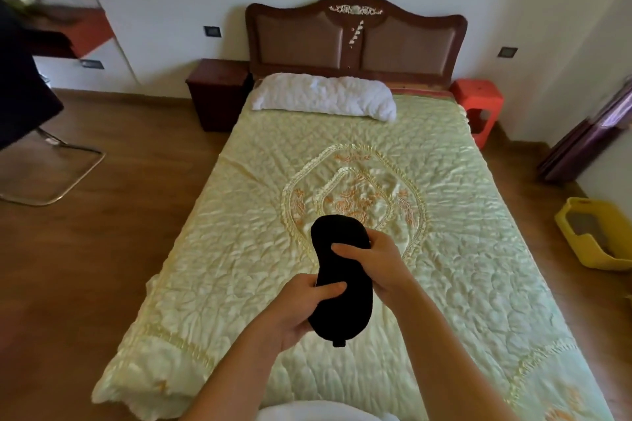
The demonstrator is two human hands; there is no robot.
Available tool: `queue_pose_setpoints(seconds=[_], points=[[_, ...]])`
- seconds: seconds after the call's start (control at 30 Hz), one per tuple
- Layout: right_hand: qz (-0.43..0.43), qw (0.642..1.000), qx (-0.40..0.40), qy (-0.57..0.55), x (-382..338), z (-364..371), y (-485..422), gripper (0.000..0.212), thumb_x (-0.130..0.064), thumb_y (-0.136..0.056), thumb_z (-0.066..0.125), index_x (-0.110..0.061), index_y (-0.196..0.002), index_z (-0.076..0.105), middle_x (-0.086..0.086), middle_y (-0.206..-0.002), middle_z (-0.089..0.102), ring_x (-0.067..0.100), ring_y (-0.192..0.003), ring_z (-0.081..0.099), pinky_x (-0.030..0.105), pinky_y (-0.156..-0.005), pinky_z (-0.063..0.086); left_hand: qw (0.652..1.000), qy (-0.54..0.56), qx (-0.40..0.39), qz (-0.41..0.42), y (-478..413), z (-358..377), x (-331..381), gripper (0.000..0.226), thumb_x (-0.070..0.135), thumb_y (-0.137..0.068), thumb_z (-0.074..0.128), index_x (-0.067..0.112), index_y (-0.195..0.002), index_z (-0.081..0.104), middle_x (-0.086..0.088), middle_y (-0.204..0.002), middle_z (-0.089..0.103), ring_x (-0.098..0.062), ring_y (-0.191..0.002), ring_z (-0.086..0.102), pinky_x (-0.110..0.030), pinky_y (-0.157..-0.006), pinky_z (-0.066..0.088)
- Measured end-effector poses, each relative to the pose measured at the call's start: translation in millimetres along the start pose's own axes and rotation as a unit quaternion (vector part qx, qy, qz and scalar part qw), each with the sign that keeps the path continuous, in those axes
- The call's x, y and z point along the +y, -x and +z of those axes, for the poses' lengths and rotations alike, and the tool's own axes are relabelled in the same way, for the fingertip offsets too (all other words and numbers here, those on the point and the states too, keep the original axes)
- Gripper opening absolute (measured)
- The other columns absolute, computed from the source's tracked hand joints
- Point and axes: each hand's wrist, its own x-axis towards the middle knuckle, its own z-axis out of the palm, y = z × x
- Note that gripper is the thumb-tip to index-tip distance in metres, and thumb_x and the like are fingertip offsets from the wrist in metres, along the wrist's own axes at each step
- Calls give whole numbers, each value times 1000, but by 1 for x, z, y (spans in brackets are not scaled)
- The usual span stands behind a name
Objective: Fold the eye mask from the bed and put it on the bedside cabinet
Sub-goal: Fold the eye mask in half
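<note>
A black eye mask [337, 261] is held up over the foot half of the bed [342, 181], stretched lengthwise away from me. My left hand [304, 306] grips its near part, thumb across the fabric. My right hand [371, 263] holds its right edge near the middle, fingers curled over the front. A short strap end hangs from the mask's near tip. The dark wooden bedside cabinet [217, 92] stands left of the headboard, its top bare.
A white pillow [325, 96] lies at the head of the bed. A red plastic stool [478, 106] stands to the right of the headboard. A yellow bin [595, 232] sits on the floor at right. A metal-framed chair [51, 161] stands at left.
</note>
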Motion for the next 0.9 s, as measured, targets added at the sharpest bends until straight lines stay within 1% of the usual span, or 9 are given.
queue_pose_setpoints(seconds=[0.17,0.27,0.37,0.43,0.5,0.57,0.7,0.8,0.9], points=[[-115,990,11,81,-9,2,4,22,-2,-78,81,-18,-94,81,4,-91,82,21,-87,78,50,-85,63,998,41,41,14,-3,4,6,25,15,-89,70,-3,-107,72,-16,-95,77,-28,-83,75,-31,-58,56],[-182,975,-18,125,-6,-1,10,27,2,-82,78,-21,-95,83,-1,-91,82,14,-89,78,37,-82,63,996,66,65,15,-6,6,11,24,10,-91,64,-9,-105,68,-16,-81,75,-27,-65,72,-30,-50,53],[-254,939,-20,232,5,-8,17,41,11,-79,72,-21,-102,82,-14,-100,77,4,-100,71,24,-85,58,992,104,65,13,-10,6,15,22,6,-96,55,-8,-106,67,-17,-78,72,-26,-61,70,-31,-47,53],[-321,894,-14,313,15,-12,20,50,16,-72,72,-19,-106,81,-13,-107,74,12,-107,67,29,-88,57,989,133,60,-1,-12,4,16,22,4,-98,47,-2,-95,68,-14,-68,73,-24,-56,70,-31,-46,55],[-362,855,-7,370,23,-14,22,58,19,-68,73,-19,-111,80,-6,-113,76,23,-112,66,40,-89,58,988,149,50,-14,-14,2,17,22,3,-97,46,1,-90,68,-11,-65,72,-22,-55,69,-29,-48,56],[-371,836,0,404,27,-16,23,61,19,-70,73,-19,-117,78,-1,-119,76,30,-118,64,47,-91,57,986,163,32,-19,-16,2,17,21,5,-97,48,1,-92,68,-11,-69,73,-21,-59,70,-28,-52,57],[-367,808,0,460,28,-22,27,55,12,-82,68,-22,-126,72,1,-133,70,36,-131,57,49,-100,54,962,270,-30,-31,-18,-1,18,37,24,-101,43,-2,-105,68,-17,-82,75,-26,-70,72,-32,-57,59],[-349,808,2,475,26,-23,29,53,7,-90,61,-23,-133,68,2,-139,66,35,-137,51,49,-106,50,949,306,-70,-28,-16,-4,20,49,37,-99,48,-5,-112,69,-24,-98,73,-32,-86,71,-38,-77,60],[-340,806,-12,485,27,-23,30,55,9,-92,55,-23,-137,64,3,-145,61,34,-141,47,47,-111,46,959,276,-66,-11,-14,-1,18,33,20,-95,59,-2,-119,64,-22,-106,71,-29,-94,71,-34,-80,60]])
